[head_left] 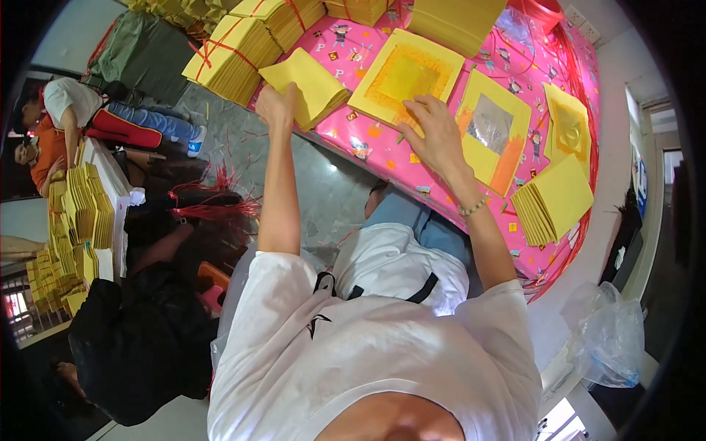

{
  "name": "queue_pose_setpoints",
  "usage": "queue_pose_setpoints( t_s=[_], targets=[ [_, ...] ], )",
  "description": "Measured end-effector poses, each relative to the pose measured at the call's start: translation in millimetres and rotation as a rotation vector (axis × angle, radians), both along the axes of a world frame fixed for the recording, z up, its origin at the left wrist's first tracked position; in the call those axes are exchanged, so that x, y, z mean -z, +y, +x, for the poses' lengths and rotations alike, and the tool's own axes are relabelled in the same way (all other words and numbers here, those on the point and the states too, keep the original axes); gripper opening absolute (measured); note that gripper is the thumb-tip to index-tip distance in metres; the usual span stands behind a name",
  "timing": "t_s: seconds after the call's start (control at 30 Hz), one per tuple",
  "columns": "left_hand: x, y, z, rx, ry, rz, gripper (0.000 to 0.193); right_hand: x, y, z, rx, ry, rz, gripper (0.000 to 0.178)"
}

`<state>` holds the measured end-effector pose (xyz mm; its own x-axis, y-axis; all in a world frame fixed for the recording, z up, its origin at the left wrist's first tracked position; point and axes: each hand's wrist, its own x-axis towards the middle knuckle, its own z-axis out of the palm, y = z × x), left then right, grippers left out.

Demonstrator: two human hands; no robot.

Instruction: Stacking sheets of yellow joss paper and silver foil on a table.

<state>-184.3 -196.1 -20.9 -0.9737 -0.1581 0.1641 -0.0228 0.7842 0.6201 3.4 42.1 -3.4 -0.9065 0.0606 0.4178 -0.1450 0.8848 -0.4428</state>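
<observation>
My left hand [276,110] is closed on the near left edge of a yellow paper sheet [303,79], the top one of a small stack by the table's edge. To its right lies a pile of yellow paper [362,97] whose top bears an orange-smeared square with a darker yellow middle. My right hand [435,134] rests at that pile's right near corner, fingers apart and holding nothing that I can see. Beside this hand is a yellow frame [517,117] with a silvery square in its middle and orange along one side.
The pink patterned tabletop [342,136] also bears tied yellow paper bundles [232,62], a folded yellow stack [551,202] and red string [581,220] along the right edge. At left, people sit by a table piled with yellow bundles [87,209]. A clear plastic bag [609,334] hangs lower right.
</observation>
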Motion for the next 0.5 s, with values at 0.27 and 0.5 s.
queue_pose_setpoints(
  t_s=[0.27,0.5],
  targets=[
    [20,-4,4,-0.106,0.195,-0.053,0.064,-1,8,25,0.057,-0.014,0.016,0.035],
    [20,-14,5,0.01,0.245,-0.144,0.053,9,11,23,0.055,0.067,0.017,0.019]
  ],
)
